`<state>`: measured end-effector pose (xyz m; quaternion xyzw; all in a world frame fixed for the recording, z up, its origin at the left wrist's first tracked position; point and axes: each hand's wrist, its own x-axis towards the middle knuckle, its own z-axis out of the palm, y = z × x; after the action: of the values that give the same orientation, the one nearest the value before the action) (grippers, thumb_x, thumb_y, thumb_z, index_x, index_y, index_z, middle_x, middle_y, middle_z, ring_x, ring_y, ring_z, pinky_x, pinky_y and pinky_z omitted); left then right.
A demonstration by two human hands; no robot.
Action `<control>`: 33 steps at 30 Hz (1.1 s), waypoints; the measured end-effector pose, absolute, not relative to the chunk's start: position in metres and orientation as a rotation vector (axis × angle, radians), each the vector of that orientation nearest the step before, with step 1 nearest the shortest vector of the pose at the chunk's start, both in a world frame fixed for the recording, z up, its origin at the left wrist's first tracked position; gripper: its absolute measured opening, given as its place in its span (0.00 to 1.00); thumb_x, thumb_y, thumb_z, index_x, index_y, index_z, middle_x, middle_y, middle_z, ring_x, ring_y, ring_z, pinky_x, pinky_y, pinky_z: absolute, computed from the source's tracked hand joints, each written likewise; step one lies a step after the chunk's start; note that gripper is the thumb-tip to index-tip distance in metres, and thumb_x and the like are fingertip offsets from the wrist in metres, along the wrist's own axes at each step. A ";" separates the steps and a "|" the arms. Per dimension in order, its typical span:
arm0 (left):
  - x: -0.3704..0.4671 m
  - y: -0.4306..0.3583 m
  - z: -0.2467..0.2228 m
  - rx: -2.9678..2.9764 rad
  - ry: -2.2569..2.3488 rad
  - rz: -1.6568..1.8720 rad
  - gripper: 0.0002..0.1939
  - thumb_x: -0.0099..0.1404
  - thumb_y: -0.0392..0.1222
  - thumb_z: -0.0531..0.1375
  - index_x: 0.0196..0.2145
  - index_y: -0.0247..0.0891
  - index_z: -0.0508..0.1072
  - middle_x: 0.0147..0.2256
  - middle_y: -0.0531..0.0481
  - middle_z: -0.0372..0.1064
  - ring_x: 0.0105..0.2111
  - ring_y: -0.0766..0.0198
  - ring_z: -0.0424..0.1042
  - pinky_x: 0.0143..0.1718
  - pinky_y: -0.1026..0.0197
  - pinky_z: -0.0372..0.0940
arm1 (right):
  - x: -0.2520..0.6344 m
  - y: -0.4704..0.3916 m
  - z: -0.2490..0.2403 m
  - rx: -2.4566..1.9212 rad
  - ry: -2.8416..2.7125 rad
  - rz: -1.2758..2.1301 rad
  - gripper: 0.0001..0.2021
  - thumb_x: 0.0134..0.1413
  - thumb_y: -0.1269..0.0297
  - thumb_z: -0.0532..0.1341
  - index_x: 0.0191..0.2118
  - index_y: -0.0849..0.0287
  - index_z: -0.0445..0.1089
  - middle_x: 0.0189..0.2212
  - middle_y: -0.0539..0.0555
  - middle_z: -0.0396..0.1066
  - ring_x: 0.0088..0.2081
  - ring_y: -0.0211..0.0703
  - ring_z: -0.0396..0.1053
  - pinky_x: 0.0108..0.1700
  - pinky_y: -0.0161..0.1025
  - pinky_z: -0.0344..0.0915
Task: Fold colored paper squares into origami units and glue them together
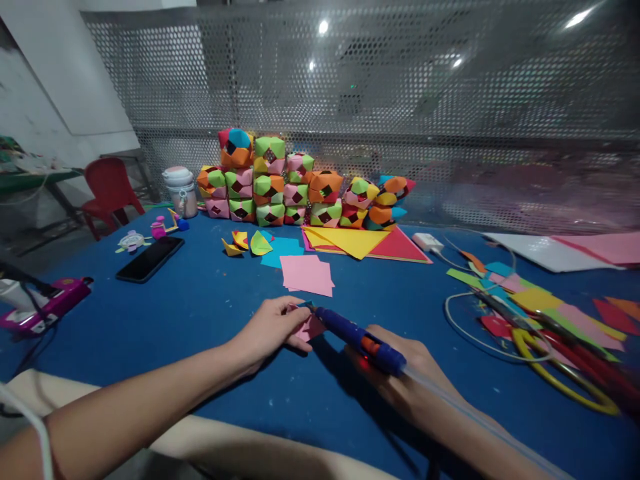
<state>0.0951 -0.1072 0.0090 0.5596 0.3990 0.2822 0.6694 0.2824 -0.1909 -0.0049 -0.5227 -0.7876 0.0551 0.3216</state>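
Note:
My left hand is closed on a small folded paper piece, pink with a bit of blue at its top edge. In my right hand is a dark blue glue gun with an orange part and a red glow beneath. Its tip points left and meets the top of the paper piece. A clear glue stick extends from its rear. Just beyond my hands lie pink paper squares, with blue paper behind them.
Stacked folded-paper blocks line the blue table's back, behind yellow and red sheets. A phone and purple power strip are left. Paper scraps, yellow-handled scissors and a white cable lie right.

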 end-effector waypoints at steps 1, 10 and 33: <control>0.095 -0.107 0.009 1.263 0.900 0.634 0.08 0.58 0.42 0.58 0.31 0.33 0.68 0.25 0.54 0.62 0.22 0.70 0.69 0.28 0.64 0.69 | 0.283 -0.191 -0.005 -1.374 -2.062 0.132 0.08 0.55 0.67 0.52 0.25 0.58 0.59 0.20 0.47 0.62 0.19 0.32 0.56 0.21 0.30 0.53; 0.095 -0.107 0.011 1.264 0.893 0.641 0.08 0.59 0.42 0.58 0.32 0.32 0.69 0.26 0.52 0.64 0.22 0.71 0.69 0.28 0.64 0.69 | 0.284 -0.191 -0.007 -1.391 -2.071 0.120 0.09 0.56 0.66 0.52 0.26 0.57 0.58 0.19 0.48 0.61 0.19 0.32 0.55 0.21 0.31 0.52; 0.094 -0.106 0.009 1.246 0.926 0.639 0.10 0.58 0.44 0.58 0.33 0.33 0.69 0.26 0.53 0.64 0.21 0.70 0.70 0.26 0.65 0.69 | 0.286 -0.192 -0.009 -1.381 -2.023 0.166 0.08 0.55 0.65 0.53 0.26 0.58 0.61 0.20 0.49 0.64 0.20 0.34 0.60 0.22 0.31 0.56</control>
<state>0.0941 -0.1055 0.0094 0.5522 0.4107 0.2831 0.6680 0.2861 -0.1919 -0.0089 -0.5297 -0.7760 0.0636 0.3364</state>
